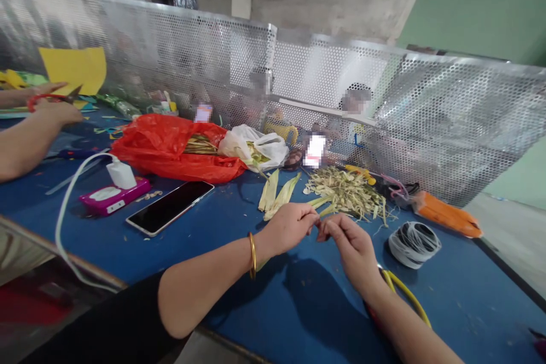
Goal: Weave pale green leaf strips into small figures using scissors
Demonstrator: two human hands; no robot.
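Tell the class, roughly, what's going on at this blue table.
A person's left hand and right hand meet, fingertips pinched, above the table; anything between them is too small to make out. Beyond lie pale dry leaves and a shredded heap, with a spool of thread to the right. At far left, another person's hand holds red-handled scissors at a yellow sheet.

I could pass a hand over the blue tabletop (pixel 473 296) on the right, nearer than the string spool (pixel 414 244); farther back, the shred pile (pixel 345 190), orange packet (pixel 447 215) and upright mesh partition (pixel 324 68) block me, as do the black phone (pixel 170 207) and red bag (pixel 153 145) leftward
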